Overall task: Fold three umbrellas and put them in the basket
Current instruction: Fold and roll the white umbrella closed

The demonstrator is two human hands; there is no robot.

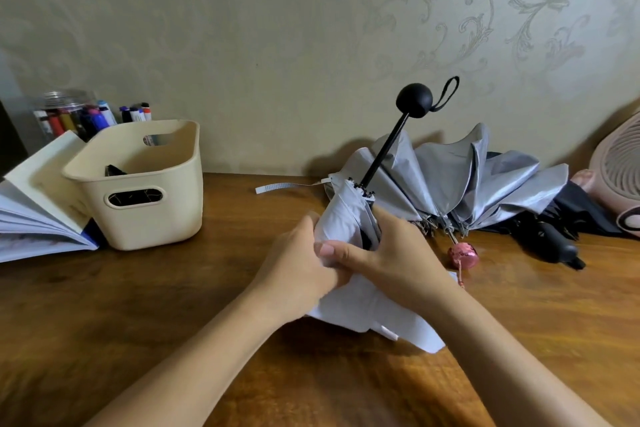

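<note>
both left hand point(298, 265) and right hand point(394, 255) clutch the white umbrella point(341, 215) by its bunched canopy; basket point(138, 218) stands toward the table's point(156, 305) far left corner.

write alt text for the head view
The left hand and right hand hold a white umbrella, black ball grip up, over a wooden table. A cream basket stands at left; a silver umbrella and a black umbrella lie at right.

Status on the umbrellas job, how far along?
Done: a dark item, identity unclear, sits in the basket. In hand: left hand and right hand grip the white umbrella, strap loose. Left: silver umbrella and black umbrella lie on the table.
</note>
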